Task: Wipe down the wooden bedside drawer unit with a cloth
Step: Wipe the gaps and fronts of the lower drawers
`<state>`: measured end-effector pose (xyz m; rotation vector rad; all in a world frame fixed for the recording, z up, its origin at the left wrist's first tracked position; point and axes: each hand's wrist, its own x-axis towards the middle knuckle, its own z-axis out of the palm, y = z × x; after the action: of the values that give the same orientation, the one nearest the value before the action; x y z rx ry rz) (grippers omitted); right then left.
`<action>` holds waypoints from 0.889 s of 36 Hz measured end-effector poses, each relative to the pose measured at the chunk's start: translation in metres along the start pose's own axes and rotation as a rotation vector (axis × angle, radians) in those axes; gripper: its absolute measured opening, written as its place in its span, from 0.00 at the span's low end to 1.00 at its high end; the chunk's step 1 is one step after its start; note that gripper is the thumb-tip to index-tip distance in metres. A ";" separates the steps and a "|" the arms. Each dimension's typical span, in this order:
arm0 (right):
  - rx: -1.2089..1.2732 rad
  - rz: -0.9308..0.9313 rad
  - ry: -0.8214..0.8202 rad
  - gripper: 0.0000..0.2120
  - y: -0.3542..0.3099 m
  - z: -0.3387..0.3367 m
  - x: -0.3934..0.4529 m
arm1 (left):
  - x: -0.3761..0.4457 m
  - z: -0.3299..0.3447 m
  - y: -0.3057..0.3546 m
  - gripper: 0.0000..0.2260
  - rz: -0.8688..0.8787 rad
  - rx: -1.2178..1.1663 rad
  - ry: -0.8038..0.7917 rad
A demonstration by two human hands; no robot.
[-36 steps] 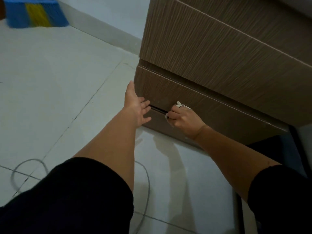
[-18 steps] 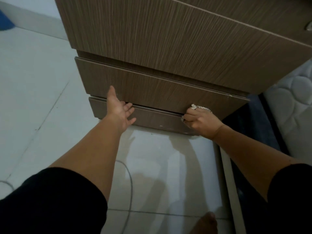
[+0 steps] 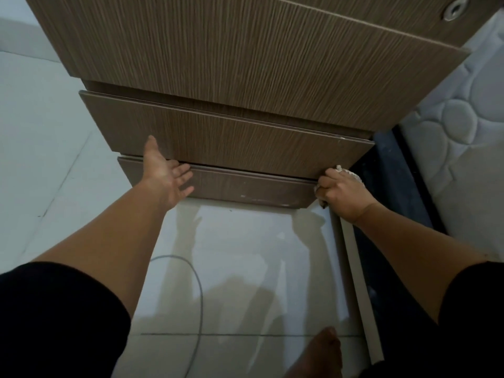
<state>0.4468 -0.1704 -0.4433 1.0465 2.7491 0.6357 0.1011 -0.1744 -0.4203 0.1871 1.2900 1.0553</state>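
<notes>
Drawer unit (image 3: 245, 64): stands on the tiled floor (image 3: 41, 132) beside the mattress (image 3: 450, 126); its lower drawer (image 3: 231, 137) juts out, so a push could trap fingers.
Left hand (image 3: 166, 173): fingers straight, spread, tips at the gap under that drawer; likeliest pinch.
Right hand (image 3: 341, 190): curled round the cloth at the drawer's right corner.
Cloth (image 3: 350, 172): mostly hidden; could snag in the gap.

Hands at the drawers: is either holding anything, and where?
The right hand grips a bunched white cloth, mostly hidden inside its fingers. The left hand holds nothing.
</notes>
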 end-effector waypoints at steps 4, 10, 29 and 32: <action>0.052 -0.050 0.026 0.08 -0.015 -0.019 0.016 | -0.002 -0.011 0.008 0.37 0.007 0.013 0.037; 0.068 -0.068 0.242 0.12 -0.068 -0.061 0.091 | -0.010 -0.031 0.023 0.36 0.054 -0.072 0.089; -0.066 -0.107 0.310 0.15 -0.153 -0.093 0.245 | -0.014 -0.076 0.064 0.34 0.072 -0.199 0.037; -0.092 -0.123 0.229 0.16 -0.159 -0.084 0.249 | -0.008 -0.084 0.059 0.34 0.050 -0.182 0.059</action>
<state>0.1418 -0.1412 -0.4293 0.8244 2.9150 0.9048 -0.0006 -0.1837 -0.4044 0.0512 1.2397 1.2223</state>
